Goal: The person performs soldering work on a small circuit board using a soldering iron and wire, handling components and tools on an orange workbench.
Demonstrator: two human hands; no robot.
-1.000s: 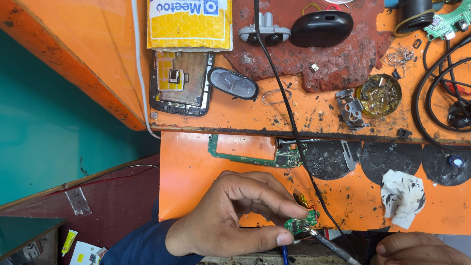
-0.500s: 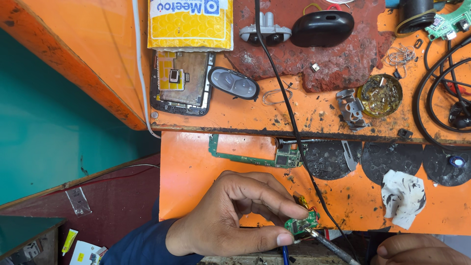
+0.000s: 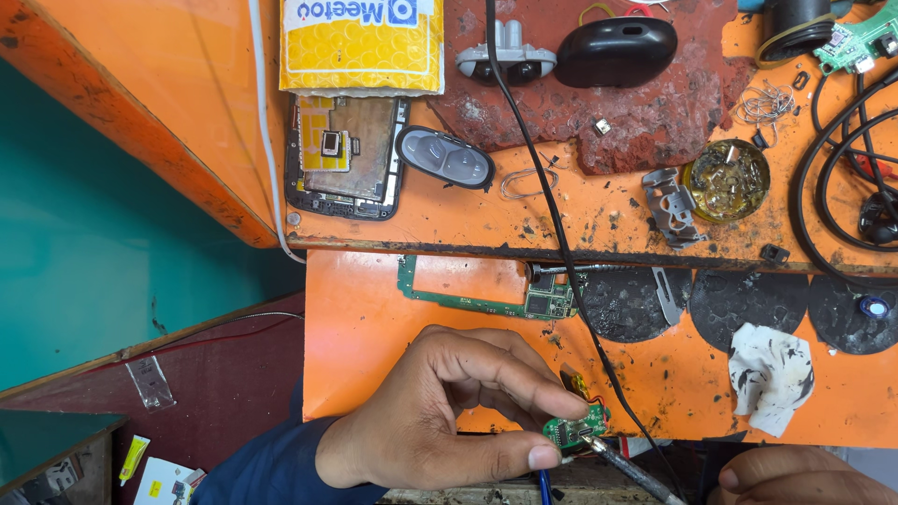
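My left hand [image 3: 449,421] pinches a small green circuit board [image 3: 572,430] between thumb and fingers at the near edge of the orange workbench [image 3: 374,318]. A metal soldering iron tip [image 3: 622,460] touches the board from the lower right. My right hand [image 3: 795,477] shows only partly at the bottom right corner, in line with the iron's shaft; its grip is out of frame. A black cable [image 3: 561,243] runs down the bench to the iron.
An L-shaped green board [image 3: 486,297] lies above my left hand. Further back sit an opened phone [image 3: 346,154], a yellow padded envelope [image 3: 365,42], a grey earbud case [image 3: 444,156], a round tin of solder scraps [image 3: 726,180], a stained white tissue [image 3: 769,374] and black round pads [image 3: 748,304].
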